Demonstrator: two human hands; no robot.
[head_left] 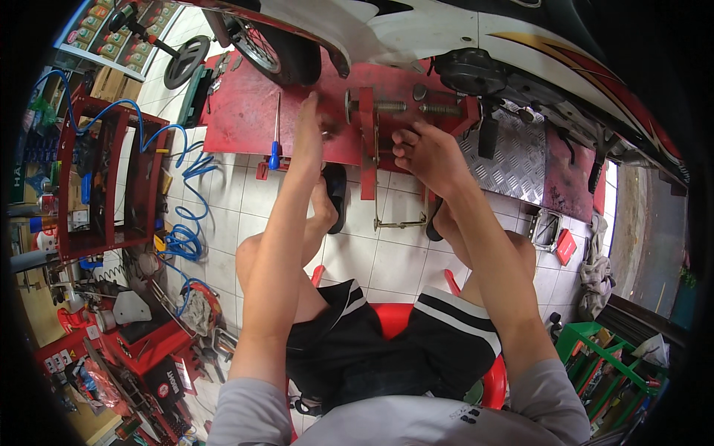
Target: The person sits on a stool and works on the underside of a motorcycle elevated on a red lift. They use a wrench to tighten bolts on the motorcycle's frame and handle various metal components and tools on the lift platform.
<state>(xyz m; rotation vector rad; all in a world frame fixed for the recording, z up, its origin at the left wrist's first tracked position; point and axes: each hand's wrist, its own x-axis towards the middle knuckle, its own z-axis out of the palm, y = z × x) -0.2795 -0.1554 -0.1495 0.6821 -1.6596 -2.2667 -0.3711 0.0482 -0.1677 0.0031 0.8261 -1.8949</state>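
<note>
- My feed comes from the left camera on the person's head, facing steeply down.
- Nearest me is the grey shirt (401,424); left hand (306,141) and right hand (433,156) sit farther out.
- Its fisheye reaches the motorcycle (476,70) at the top.

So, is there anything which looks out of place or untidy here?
Yes, slightly: the blue-handled screwdriver lies loose, its handle seemingly jutting past the edge of the red platform, and the blue coiled air hose tangles messily over the white floor tiles.

Platform (239,123) was scuffed metal, threaded rod (390,106) on it ribbed metal, fairing (439,33) above it glossy plastic
</note>
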